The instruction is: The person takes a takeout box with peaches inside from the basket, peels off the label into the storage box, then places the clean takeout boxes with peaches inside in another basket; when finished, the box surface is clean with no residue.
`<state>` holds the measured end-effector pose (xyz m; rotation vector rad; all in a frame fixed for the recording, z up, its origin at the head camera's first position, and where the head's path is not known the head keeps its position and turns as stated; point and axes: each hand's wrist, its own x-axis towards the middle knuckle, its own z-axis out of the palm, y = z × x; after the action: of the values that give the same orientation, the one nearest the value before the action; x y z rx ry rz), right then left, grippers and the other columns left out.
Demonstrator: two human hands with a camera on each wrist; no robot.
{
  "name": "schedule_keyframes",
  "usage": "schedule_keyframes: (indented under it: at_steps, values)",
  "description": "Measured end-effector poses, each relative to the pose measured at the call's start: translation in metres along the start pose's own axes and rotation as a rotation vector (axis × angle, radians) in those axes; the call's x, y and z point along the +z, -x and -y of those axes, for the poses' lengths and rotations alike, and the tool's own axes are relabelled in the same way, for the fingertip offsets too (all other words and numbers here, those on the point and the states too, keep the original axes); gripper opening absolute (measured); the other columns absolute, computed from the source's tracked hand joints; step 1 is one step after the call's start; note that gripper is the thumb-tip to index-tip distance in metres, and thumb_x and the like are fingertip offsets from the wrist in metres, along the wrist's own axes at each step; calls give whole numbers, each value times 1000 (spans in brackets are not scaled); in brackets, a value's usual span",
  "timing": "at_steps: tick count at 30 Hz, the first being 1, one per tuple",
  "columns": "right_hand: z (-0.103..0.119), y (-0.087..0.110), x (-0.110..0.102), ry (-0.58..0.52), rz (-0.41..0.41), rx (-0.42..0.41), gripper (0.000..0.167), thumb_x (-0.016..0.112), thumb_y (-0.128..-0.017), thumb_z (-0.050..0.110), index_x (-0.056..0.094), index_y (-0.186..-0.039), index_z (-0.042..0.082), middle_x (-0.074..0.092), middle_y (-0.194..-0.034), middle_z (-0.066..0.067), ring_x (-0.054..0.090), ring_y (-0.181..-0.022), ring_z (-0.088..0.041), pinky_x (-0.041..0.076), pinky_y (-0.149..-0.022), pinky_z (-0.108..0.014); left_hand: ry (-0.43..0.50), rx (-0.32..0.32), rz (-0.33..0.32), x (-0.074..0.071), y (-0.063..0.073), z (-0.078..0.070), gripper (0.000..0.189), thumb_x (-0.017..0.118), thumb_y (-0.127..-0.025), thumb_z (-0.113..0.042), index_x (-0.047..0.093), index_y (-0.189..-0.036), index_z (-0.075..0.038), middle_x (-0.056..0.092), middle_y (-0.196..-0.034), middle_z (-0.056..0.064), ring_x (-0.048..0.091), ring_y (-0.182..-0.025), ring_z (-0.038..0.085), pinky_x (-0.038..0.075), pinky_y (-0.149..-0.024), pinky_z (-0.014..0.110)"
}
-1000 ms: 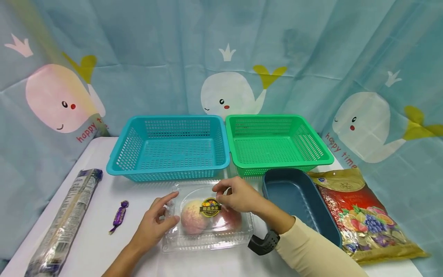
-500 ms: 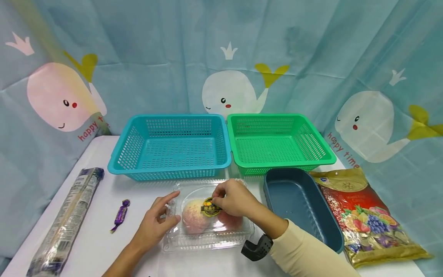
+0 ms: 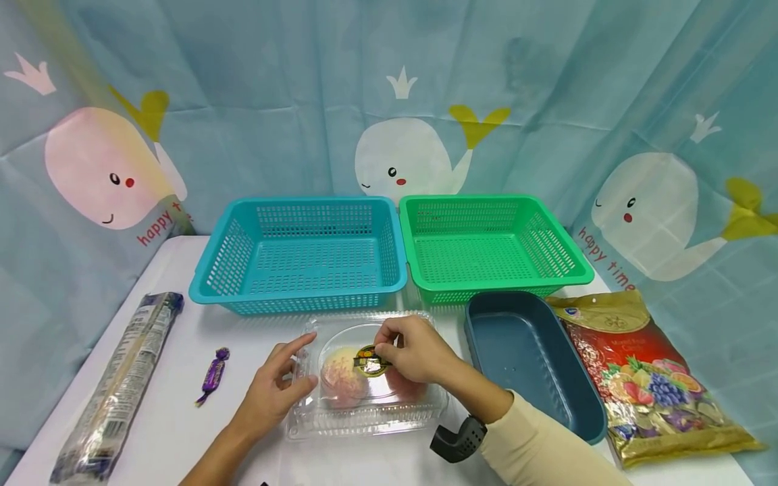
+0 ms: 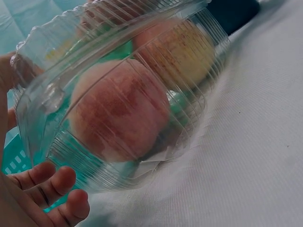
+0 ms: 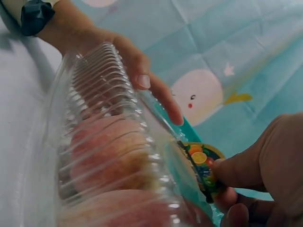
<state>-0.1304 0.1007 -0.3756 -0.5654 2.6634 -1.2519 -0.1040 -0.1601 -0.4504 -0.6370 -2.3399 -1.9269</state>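
A clear plastic fruit box (image 3: 328,422) holds two peaches (image 4: 118,111) under its lid. On top of the lid is a round black-and-gold sticker (image 5: 201,163) printed with fruit. My right hand (image 3: 419,351) pinches the sticker's right edge between thumb and finger, and that edge stands up from the lid in the right wrist view. My left hand (image 3: 279,385) rests against the box's left side, thumb and forefinger spread along the lid. Its other fingers (image 4: 61,184) lie loosely bent beside the box's wall.
Behind the box stand a blue basket (image 3: 298,300) and a green basket (image 3: 504,289). To the right are a dark blue tray (image 3: 516,358) and a red-and-gold candy bag (image 3: 656,385). A purple wrapped candy (image 3: 213,376) and a long silvery package (image 3: 118,388) lie left.
My right hand has come down onto the sticker, taken hold of its right edge and bent it upward. My left hand has stayed at the box's left side.
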Motion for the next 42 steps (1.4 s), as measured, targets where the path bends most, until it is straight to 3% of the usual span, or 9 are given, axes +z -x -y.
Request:
schedule_keyframes:
  at_steps: [12,15,19,22,26,32,42]
  values:
    - [-7,5,1,-144,-63,-90,16,65,-86,-3,64,-76,10,56,-68,4,49,-60,-14,42,-52,-27,23,16,6,3,-2,3,62,64,-85,5,45,-143,-6,44,-109,17,56,-86,24,53,-65,30]
    - [-7,5,-4,-284,-93,-72,12,62,-89,-5,62,-81,4,59,-75,-3,54,-67,-17,47,-56,-29,7,14,-1,3,-2,4,62,64,-85,6,45,-143,-6,45,-109,16,55,-86,25,53,-66,30]
    - [-6,4,-15,-463,-151,-48,7,59,-90,-7,59,-84,-3,60,-83,-11,54,-70,-20,45,-55,-28,-5,7,-7,2,-2,4,63,64,-85,5,45,-143,-6,45,-109,14,55,-87,26,53,-68,30]
    - [-7,3,-17,-461,-152,-59,6,61,-90,-6,60,-85,-5,61,-83,-11,54,-71,-20,44,-57,-26,-2,8,-13,1,-1,3,62,64,-85,6,45,-143,-5,45,-109,14,56,-87,26,53,-68,30]
    - [-7,4,-17,-448,-132,-70,5,61,-90,-5,61,-85,-4,63,-86,-11,59,-77,-23,51,-67,-33,11,17,-10,0,0,4,62,64,-84,7,44,-143,-3,44,-108,15,56,-86,26,53,-67,30]
    - [-3,9,-23,-475,-110,-66,6,61,-90,-6,62,-85,-2,63,-85,-11,61,-75,-23,53,-65,-34,22,21,-1,1,0,4,63,63,-85,7,44,-143,-5,44,-109,14,56,-86,23,53,-67,30]
    - [0,26,-51,-522,-43,-155,5,61,-92,-4,61,-92,-8,62,-87,-16,62,-73,-21,53,-66,-29,20,19,-2,1,1,5,63,63,-85,7,44,-144,-5,44,-109,14,56,-88,25,54,-68,30]
